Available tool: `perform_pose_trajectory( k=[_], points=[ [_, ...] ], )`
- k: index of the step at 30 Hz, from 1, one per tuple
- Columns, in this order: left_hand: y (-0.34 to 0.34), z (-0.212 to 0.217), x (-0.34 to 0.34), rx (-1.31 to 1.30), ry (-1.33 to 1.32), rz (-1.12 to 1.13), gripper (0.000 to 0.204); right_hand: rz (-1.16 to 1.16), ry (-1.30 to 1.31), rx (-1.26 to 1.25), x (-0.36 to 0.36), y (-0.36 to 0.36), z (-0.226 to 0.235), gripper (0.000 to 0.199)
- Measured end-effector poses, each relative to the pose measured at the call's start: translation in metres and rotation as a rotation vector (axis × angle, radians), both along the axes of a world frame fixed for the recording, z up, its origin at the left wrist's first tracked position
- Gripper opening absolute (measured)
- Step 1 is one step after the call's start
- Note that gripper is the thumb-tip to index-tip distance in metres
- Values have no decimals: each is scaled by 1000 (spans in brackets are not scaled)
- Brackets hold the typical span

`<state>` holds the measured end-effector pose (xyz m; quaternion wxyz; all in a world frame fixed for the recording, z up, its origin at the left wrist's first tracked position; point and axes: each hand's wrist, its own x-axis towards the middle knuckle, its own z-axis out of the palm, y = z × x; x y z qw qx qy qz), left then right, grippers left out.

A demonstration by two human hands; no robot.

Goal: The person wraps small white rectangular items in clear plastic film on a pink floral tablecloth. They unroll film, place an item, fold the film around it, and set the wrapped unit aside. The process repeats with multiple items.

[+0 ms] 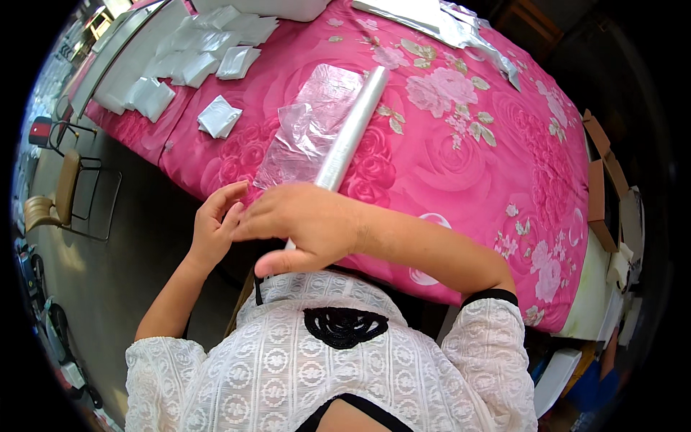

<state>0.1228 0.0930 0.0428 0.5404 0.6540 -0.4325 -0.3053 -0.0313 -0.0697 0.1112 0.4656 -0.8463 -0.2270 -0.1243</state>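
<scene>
A long roll of clear plastic film (353, 126) lies across the pink flowered cloth (461, 165), running from the table's middle toward me. A loose clear plastic sheet (306, 129) lies flat beside it on the left. My right hand (302, 225) is closed over the near end of the roll at the table's front edge. My left hand (214, 223) is just left of it, fingers curled and touching the right hand's fingertips near the sheet's near corner. What the left fingers pinch is hidden.
Several white folded packets (194, 54) lie at the far left of the table, one (219, 117) apart from the rest. Crumpled silvery plastic (461, 32) sits at the far edge. Chairs (61, 194) stand on the floor at left; cardboard boxes (601, 187) at right.
</scene>
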Motion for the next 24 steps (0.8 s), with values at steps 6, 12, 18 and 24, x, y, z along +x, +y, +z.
perform_pose_trajectory(
  k=[6,12,18,24],
  points=[
    [-2,1,-9,268,-424,98,52,-485,28,-542,73,-54,-80,50],
    [-16,-9,-9,389,-448,43,66,-747,4,-456,96,-37,-103,52],
    [-1,0,-20,64,1058,-205,71,-1219,-188,472,82,-48,-56,82],
    [-45,19,-42,371,784,-207,64,-689,98,1333,48,-76,-48,48]
  ],
)
